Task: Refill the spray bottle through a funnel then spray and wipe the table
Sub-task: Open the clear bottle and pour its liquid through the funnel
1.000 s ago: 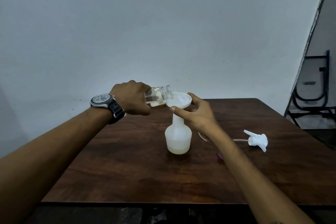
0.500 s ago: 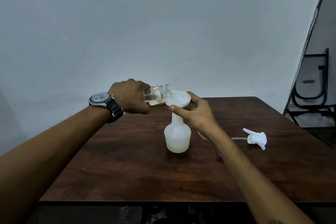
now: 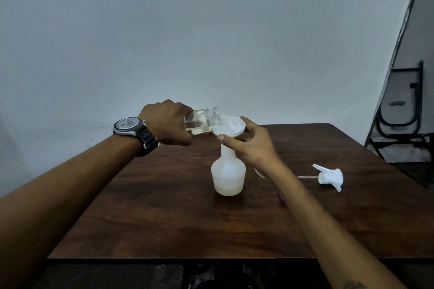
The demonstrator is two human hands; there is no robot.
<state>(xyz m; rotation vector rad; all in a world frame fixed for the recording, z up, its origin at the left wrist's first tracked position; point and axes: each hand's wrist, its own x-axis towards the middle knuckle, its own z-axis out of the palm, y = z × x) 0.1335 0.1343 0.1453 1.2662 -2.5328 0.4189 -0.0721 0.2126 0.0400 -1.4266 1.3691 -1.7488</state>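
Filling the lower frame, a dark wood-grained table is seen, with a white translucent bulb-shaped spray bottle stood upright at its centre. A clear jar of pale liquid is gripped by the curled left hand and tipped over the white funnel seated in the bottle's neck, the funnel's rim being pinched by the right hand. A white trigger head is laid at right.

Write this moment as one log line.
step: refill; left hand: holds clear jar tilted into funnel; right hand: holds funnel on spray bottle; trigger head: on table
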